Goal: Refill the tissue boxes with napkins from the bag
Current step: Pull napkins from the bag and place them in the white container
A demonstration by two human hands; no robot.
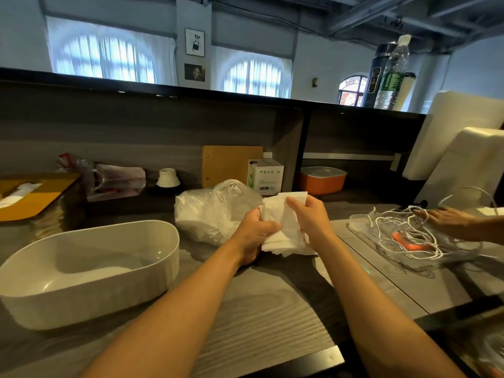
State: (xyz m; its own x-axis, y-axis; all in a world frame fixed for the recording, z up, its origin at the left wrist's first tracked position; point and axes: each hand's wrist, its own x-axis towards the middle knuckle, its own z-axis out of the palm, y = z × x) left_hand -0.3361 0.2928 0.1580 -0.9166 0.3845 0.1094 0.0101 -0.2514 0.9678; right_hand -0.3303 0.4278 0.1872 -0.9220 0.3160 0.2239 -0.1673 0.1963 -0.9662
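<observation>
Open box: a white oval tissue box (90, 271), lid off and apparently empty, sits nearest at about 9 o'clock from the hands, its long axis running left to right across the desk (259, 323).
Left hand: the left hand (253, 236) grips the lower left of a wad of white napkins (283, 227), fingers curled round the edge, thumb on top.
Right hand: the right hand (308, 216) pinches the upper right of the same wad, fingers clamped on the paper (both hands are closed on it, neither is free).
Napkins: held just above the desk at centre, loosely stacked, long side tilted from 7 to 1 o'clock, edges uneven.
Key relation: the open box lies to the left of the fingers, at roughly 8 to 9 o'clock and nearer the body; the left hand is the closer one. In my judgement the wad needs turning so its long side matches the box's.
Bag: a clear plastic bag (215, 211), more napkins inside, lies just beyond the left hand at 11 o'clock, touching the wad.
Further left: a brown-topped tissue box (35, 197) at 10 o'clock, white paper showing in its slot.
Far right: another person's hand (447, 219) rests on a tray of tangled white cords (403, 230) at 3 o'clock.
</observation>
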